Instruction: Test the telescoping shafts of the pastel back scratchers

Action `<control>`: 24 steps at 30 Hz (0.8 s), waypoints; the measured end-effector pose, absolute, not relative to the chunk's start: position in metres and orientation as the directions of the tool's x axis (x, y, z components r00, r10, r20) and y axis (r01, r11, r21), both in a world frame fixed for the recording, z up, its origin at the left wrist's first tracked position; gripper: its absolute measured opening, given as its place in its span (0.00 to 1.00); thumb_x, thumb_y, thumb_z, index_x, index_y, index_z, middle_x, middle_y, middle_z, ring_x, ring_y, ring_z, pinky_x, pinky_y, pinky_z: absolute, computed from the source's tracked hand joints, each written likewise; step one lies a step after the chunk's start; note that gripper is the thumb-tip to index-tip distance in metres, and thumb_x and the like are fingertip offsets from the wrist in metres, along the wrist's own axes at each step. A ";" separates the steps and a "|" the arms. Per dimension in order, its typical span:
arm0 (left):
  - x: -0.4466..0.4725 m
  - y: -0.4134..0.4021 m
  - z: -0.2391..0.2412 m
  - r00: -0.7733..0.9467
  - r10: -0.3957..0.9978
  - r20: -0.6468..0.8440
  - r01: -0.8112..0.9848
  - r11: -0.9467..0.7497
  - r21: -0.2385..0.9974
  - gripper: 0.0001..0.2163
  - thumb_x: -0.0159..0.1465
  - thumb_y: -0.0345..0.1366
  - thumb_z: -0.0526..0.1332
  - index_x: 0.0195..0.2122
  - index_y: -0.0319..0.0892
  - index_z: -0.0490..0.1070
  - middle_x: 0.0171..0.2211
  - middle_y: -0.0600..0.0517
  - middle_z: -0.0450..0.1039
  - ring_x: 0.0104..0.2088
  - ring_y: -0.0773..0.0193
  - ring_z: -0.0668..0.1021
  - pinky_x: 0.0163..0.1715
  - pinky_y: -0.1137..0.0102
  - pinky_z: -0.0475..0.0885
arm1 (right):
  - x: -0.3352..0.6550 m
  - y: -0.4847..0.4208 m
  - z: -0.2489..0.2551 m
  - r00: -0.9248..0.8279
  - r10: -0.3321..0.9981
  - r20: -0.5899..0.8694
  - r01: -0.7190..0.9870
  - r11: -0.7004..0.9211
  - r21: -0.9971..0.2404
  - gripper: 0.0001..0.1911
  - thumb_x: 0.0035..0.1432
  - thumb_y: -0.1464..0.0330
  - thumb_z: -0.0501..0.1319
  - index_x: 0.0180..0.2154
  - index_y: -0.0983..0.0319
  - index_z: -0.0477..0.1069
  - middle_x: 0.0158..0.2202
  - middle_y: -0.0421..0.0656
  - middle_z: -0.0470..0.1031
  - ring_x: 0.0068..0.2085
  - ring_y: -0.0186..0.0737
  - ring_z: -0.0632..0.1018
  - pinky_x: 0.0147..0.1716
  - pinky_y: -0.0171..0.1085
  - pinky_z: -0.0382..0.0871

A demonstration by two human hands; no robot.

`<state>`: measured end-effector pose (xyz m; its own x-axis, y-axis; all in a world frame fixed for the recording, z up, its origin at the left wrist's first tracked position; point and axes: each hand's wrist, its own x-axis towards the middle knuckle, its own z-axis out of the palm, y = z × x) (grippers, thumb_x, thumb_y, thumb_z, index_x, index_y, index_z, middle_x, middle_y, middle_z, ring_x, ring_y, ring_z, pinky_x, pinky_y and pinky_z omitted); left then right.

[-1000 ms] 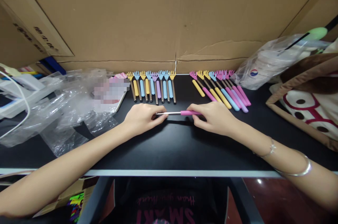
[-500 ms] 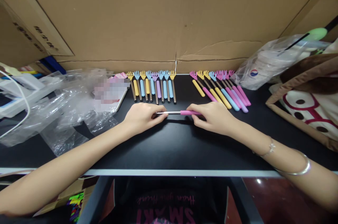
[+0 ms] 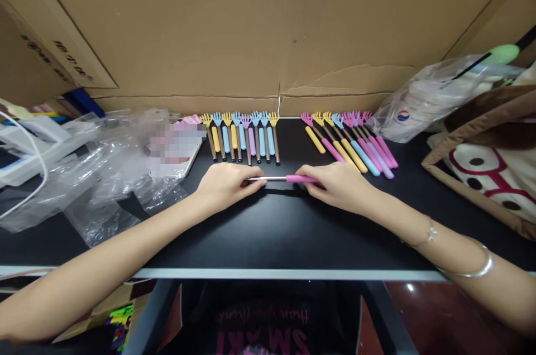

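Observation:
Between both hands a back scratcher lies level just above the black table, with a bare metal rod and a pink handle (image 3: 290, 178). My left hand (image 3: 228, 185) is closed in a pinch on the rod end; any claw there is hidden by the fingers. My right hand (image 3: 341, 185) is closed around the pink handle. Beyond my left hand stands a row of back scratchers (image 3: 247, 140) with yellow, blue and purple claws, dark rods and loose coloured handles between them. Beyond my right hand lie several slanted back scratchers (image 3: 355, 148) with handles on their rods.
Crumpled clear plastic bags (image 3: 113, 159) and a blurred flat packet (image 3: 178, 145) lie at left. At right are a bagged drink cup (image 3: 422, 101) and a cloth bag (image 3: 481, 176). Cardboard (image 3: 201, 25) walls the back; the table's pale front edge (image 3: 268, 273) runs nearest me.

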<state>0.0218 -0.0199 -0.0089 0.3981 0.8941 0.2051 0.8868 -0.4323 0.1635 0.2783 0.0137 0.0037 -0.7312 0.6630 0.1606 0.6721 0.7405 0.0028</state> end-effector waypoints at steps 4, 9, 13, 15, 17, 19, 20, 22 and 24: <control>0.020 -0.017 -0.012 0.411 0.881 0.235 0.886 -0.447 0.122 0.16 0.67 0.50 0.51 0.41 0.51 0.75 0.32 0.57 0.79 0.30 0.67 0.78 0.23 0.74 0.57 | 0.279 0.016 0.001 -0.734 0.661 0.158 0.669 0.743 -0.001 0.15 0.65 0.61 0.49 0.43 0.58 0.72 0.29 0.41 0.77 0.30 0.35 0.76 0.27 0.32 0.55; 0.018 -0.014 -0.015 0.425 0.849 0.313 0.880 -0.468 0.076 0.15 0.67 0.50 0.53 0.40 0.52 0.76 0.33 0.58 0.80 0.31 0.66 0.79 0.24 0.74 0.59 | 0.281 0.019 -0.002 -0.736 0.656 0.167 0.666 0.746 0.006 0.16 0.66 0.58 0.49 0.44 0.57 0.71 0.30 0.40 0.78 0.30 0.36 0.77 0.26 0.32 0.56; 0.014 -0.013 -0.017 0.466 0.764 0.446 0.850 -0.527 0.016 0.16 0.67 0.49 0.52 0.39 0.51 0.77 0.33 0.56 0.80 0.33 0.66 0.79 0.24 0.73 0.60 | 0.282 0.018 -0.001 -0.743 0.645 0.182 0.656 0.755 0.004 0.17 0.66 0.58 0.49 0.44 0.58 0.71 0.31 0.41 0.79 0.31 0.37 0.78 0.27 0.32 0.58; 0.012 -0.012 -0.016 0.480 0.727 0.491 0.842 -0.538 -0.026 0.17 0.67 0.50 0.51 0.39 0.50 0.78 0.31 0.55 0.80 0.32 0.66 0.79 0.24 0.73 0.61 | 0.282 0.018 0.001 -0.744 0.641 0.190 0.652 0.759 -0.008 0.17 0.66 0.58 0.49 0.44 0.59 0.70 0.32 0.42 0.79 0.32 0.37 0.78 0.28 0.33 0.58; 0.011 -0.012 -0.016 0.492 0.707 0.508 0.841 -0.537 -0.068 0.18 0.68 0.50 0.50 0.39 0.50 0.78 0.30 0.54 0.79 0.31 0.66 0.79 0.24 0.72 0.60 | 0.281 0.018 0.002 -0.745 0.644 0.175 0.649 0.760 -0.032 0.15 0.65 0.59 0.50 0.45 0.58 0.70 0.32 0.42 0.79 0.32 0.38 0.78 0.29 0.33 0.59; 0.010 -0.013 -0.015 0.513 0.690 0.511 0.834 -0.541 -0.107 0.19 0.68 0.50 0.49 0.39 0.49 0.78 0.29 0.53 0.79 0.30 0.67 0.78 0.24 0.72 0.60 | 0.281 0.018 0.004 -0.745 0.654 0.134 0.649 0.756 -0.081 0.14 0.65 0.60 0.51 0.46 0.58 0.69 0.31 0.42 0.78 0.31 0.38 0.78 0.29 0.33 0.59; 0.010 -0.013 -0.014 0.524 0.681 0.512 0.829 -0.544 -0.125 0.20 0.68 0.51 0.48 0.39 0.49 0.78 0.29 0.54 0.79 0.29 0.67 0.78 0.24 0.72 0.60 | 0.281 0.019 0.004 -0.746 0.657 0.108 0.646 0.753 -0.121 0.14 0.64 0.61 0.52 0.46 0.58 0.69 0.31 0.42 0.78 0.31 0.38 0.78 0.29 0.33 0.59; 0.011 -0.014 -0.013 0.544 0.664 0.513 0.821 -0.549 -0.160 0.20 0.69 0.50 0.48 0.39 0.50 0.78 0.28 0.54 0.78 0.28 0.67 0.77 0.24 0.72 0.59 | 0.281 0.020 0.005 -0.755 0.654 0.054 0.627 0.743 -0.234 0.15 0.64 0.61 0.51 0.46 0.59 0.69 0.32 0.42 0.78 0.33 0.38 0.77 0.29 0.33 0.60; 0.011 -0.014 -0.012 0.562 0.649 0.513 0.813 -0.549 -0.196 0.19 0.69 0.50 0.48 0.38 0.50 0.77 0.27 0.54 0.78 0.27 0.67 0.77 0.24 0.71 0.59 | 0.281 0.021 0.006 -0.782 0.623 0.012 0.574 0.729 -0.373 0.16 0.64 0.60 0.51 0.46 0.60 0.69 0.34 0.43 0.77 0.34 0.38 0.77 0.32 0.33 0.62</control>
